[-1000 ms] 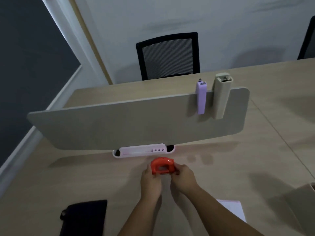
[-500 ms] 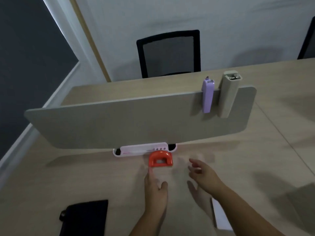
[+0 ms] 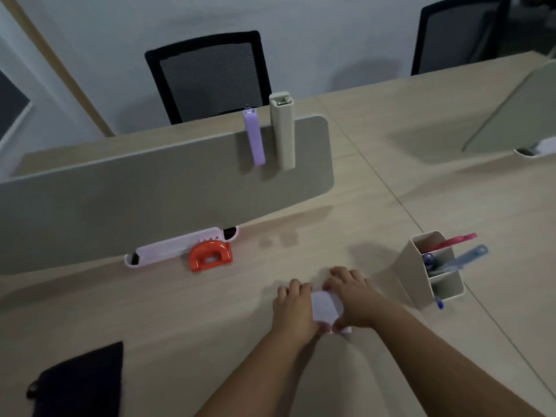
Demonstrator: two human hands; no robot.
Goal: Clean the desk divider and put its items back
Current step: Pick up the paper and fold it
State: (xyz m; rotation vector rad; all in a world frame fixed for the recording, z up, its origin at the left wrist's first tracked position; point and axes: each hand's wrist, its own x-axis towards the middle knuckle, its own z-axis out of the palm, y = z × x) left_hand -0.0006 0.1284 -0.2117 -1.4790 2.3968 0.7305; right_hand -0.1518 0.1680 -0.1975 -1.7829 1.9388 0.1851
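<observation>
The grey desk divider (image 3: 150,191) stands across the desk on a white base clip (image 3: 168,246). A purple clip-on case (image 3: 254,138) and a beige clip-on holder (image 3: 281,130) hang on its top edge at the right. An orange hook-shaped holder (image 3: 210,255) sits on the desk against the base clip. Nearer to me, my left hand (image 3: 293,308) and my right hand (image 3: 353,297) both close on a small white pad of paper (image 3: 325,307) lying on the desk.
A beige pen holder (image 3: 421,275) with a pink, a blue and a purple pen stands to the right of my hands. A black pouch (image 3: 81,383) lies at the near left. Two black chairs (image 3: 210,76) stand behind the desk. A second divider (image 3: 511,115) is at the far right.
Both hands let go of the orange holder, left it by the base clip, and moved right and nearer to me onto the white pad. The view swung to the right.
</observation>
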